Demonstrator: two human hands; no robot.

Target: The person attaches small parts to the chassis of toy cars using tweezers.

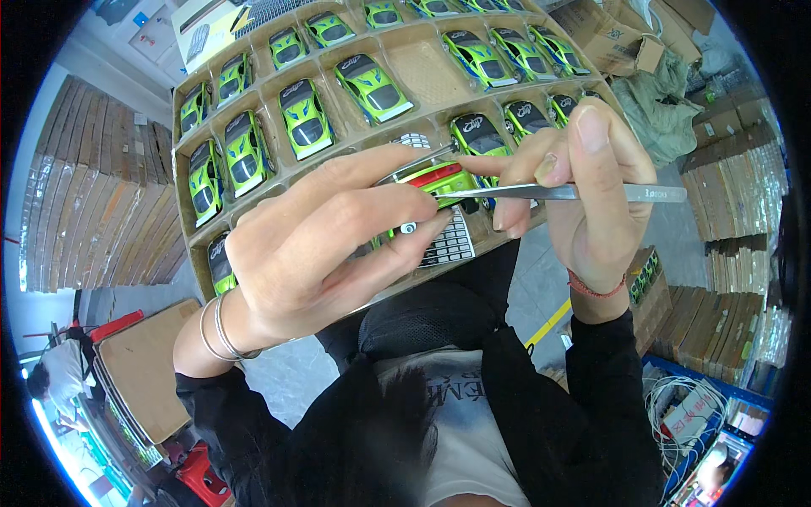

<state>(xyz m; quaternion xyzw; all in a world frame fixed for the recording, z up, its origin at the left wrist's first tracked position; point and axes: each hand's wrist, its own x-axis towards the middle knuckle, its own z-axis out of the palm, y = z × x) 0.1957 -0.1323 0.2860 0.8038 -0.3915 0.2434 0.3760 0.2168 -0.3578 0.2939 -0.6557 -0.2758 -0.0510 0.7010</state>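
At our far left we see a tall stack of brown cardboard sheets (101,194). Next comes the wide tan tray with molded compartments (427,74), most of the visible ones holding lime-green and black toy cars with blue trim (306,118), some singly, others side by side. Over its near part, our left hand (312,237) pinches a lime-green toy car with a red strip (443,179) between thumb and fingers; below it, a black-and-white gridded sheet (449,241) lies partly hidden. Our right hand (591,194) pinches slim silver metal tweezers (629,193), their tip at the held car's green body beside the red strip. Beyond the tray's far right corner sit an open brown cardboard box (596,42) and a crumpled pale-green sack (659,106). Lower right, a blue-edged container (743,393) holds tangled white cables (676,422).
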